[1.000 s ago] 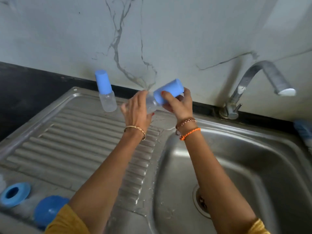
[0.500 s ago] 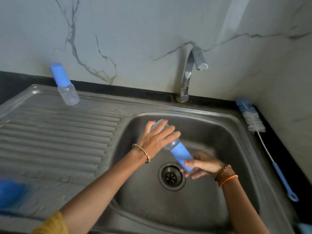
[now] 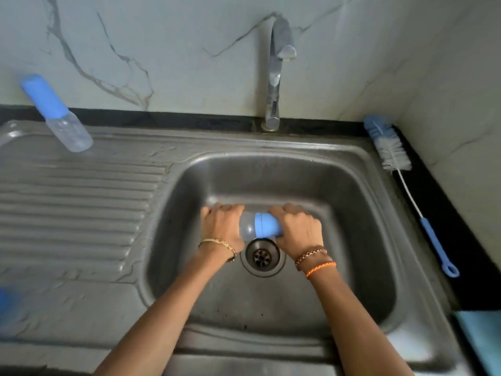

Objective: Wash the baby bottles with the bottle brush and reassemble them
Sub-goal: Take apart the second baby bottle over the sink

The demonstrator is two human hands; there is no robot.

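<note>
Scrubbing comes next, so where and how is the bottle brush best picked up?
Judging by its pose, grip the blue handle of the bottle brush, coming from above. It lies flat on the dark counter right of the sink, bristles toward the wall, handle nearest the person.

In front of me rose a white marble-look wall (image 3: 189, 50) with grey veins, meeting a side wall (image 3: 461, 104) at my right. A black surface (image 3: 433, 213) framed the steel sink (image 3: 271, 172), its ribbed drainboard (image 3: 76, 213) left, a chrome tap (image 3: 275, 77) behind.
</note>
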